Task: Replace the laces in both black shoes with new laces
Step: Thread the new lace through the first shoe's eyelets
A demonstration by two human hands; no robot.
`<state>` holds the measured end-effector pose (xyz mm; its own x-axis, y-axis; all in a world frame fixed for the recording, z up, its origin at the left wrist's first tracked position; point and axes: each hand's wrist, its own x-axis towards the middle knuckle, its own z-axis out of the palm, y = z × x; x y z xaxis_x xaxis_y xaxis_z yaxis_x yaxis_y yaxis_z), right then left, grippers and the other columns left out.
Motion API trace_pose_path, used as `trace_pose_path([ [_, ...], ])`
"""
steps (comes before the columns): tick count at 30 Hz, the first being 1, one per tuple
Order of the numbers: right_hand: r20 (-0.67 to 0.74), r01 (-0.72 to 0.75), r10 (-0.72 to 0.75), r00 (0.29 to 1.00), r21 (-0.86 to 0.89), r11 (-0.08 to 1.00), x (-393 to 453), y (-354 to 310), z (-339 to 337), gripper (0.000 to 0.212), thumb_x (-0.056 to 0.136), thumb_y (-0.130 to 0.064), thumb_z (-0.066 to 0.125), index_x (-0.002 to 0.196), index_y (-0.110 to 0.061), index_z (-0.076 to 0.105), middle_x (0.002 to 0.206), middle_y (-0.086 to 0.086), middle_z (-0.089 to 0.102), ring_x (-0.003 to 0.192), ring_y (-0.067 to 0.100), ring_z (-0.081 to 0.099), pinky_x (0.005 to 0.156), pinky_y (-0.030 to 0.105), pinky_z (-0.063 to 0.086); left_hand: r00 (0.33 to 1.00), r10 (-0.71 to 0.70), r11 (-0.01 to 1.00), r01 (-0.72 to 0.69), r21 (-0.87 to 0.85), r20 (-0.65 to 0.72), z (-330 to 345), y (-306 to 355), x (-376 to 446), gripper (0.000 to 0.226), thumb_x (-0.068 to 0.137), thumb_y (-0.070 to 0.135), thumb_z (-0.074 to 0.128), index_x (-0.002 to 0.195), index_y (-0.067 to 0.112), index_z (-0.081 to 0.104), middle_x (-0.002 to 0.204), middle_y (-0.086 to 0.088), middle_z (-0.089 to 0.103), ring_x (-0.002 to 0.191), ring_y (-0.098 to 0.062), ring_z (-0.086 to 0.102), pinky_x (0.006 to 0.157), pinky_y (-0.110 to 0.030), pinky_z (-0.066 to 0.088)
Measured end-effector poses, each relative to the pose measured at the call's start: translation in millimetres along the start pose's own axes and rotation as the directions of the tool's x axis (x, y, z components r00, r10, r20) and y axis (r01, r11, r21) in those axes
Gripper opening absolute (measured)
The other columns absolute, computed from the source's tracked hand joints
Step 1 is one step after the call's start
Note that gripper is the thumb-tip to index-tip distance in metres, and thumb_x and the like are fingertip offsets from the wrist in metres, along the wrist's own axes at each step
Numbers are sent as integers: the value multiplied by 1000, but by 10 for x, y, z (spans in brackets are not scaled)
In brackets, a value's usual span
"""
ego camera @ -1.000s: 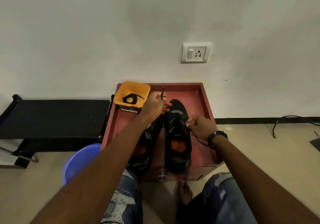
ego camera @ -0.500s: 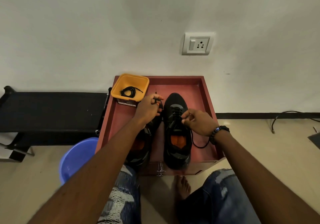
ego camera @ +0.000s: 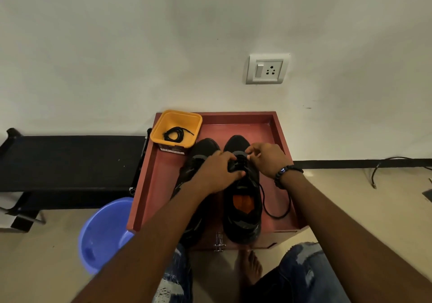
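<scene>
Both hands work the forefoot eyelets of the right black shoe, beside its twin on the red tray: left hand steadying the tongue, right hand apparently pinching the lace, to thread it.

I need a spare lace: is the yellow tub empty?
No, a coiled black lace lies in the bottom of the yellow tub.
</scene>
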<state>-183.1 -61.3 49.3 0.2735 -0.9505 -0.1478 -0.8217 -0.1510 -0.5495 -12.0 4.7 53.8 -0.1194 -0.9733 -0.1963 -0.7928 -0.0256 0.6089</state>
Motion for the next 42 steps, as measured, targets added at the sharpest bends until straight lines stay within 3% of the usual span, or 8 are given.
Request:
trace_pose_path([
  [4,64,18,-13,998,-87,996,159,-74,83,14,96,-20,61,106,-20,70,103,0,68,95,19,63,84,34,53,983,-115,993,118,-12,143,124,-93,61,82,79,52,76,144,19,40,135,-6,46,123,-24,50,105,-42,45],
  [12,165,128,-80,983,-307,943,245,-88,139,8,98,-6,46,97,-13,51,91,8,60,70,19,53,62,29,43,995,-86,988,92,127,-56,405,-120,-30,66,89,46,65,140,20,32,126,-9,45,107,-30,56,93,-43,48],
  [17,115,56,-36,993,-178,982,290,-71,50,14,98,-7,44,104,-11,56,93,8,63,78,22,59,69,32,50,996,-86,988,89,128,-32,345,-109,-24,62,89,44,64,139,22,34,126,-8,47,108,-29,56,91,-42,49],
  [22,140,-4,-6,990,70,998,150,126,62,13,92,-16,66,102,-24,66,96,-5,66,92,13,64,85,27,53,993,-115,986,116,117,-18,313,-115,3,62,89,42,63,139,22,31,129,-8,48,109,-30,57,89,-41,48],
  [27,-65,-4,12,998,114,993,52,126,235,6,95,-15,63,90,-19,63,90,-3,65,85,13,61,67,16,42,993,-117,965,118,235,-15,352,-43,13,63,97,35,51,148,15,20,119,-11,60,100,-30,62,89,-43,48],
  [34,107,-12,18,994,-57,998,185,20,54,6,101,-15,50,97,-16,54,92,7,63,80,20,58,64,26,43,995,-94,935,95,343,-19,390,-35,11,62,99,31,44,150,12,15,108,-9,64,94,-30,63,89,-44,41],
  [38,20,89,-88,996,-65,994,141,-35,66,10,96,-12,56,102,-19,53,99,5,62,88,23,61,80,34,54,996,-88,943,92,321,-28,368,-38,7,63,98,32,47,149,12,16,106,-10,65,91,-29,64,81,-41,43],
  [42,41,195,-191,981,-281,940,71,-172,121,16,98,-33,56,106,-23,64,116,-1,52,96,19,57,83,37,54,994,-79,927,101,360,-75,406,-47,-18,61,98,32,48,148,11,20,105,-8,65,89,-27,65,81,-41,47],
])
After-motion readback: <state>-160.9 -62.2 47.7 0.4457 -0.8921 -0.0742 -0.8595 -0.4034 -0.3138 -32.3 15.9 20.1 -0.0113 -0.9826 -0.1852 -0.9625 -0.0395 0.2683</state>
